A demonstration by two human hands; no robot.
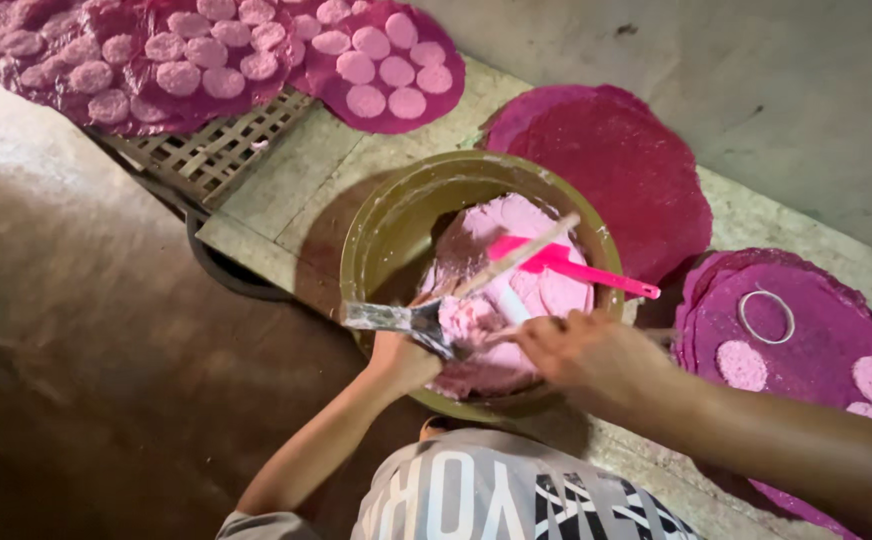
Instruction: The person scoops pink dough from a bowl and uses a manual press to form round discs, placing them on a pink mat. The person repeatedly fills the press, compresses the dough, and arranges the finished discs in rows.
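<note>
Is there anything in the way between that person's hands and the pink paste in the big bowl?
Nothing visible. The left hand holds a flat scraper loaded with pink paste over the bowl; the right hand reaches in beside it. A pink spatula lies across the paste farther back.

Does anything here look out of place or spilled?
Nothing looks spilled: the pink paste stays inside the bowl. One small oddity: a loose ring lies alone on the purple sheet, away from both hands.
</note>
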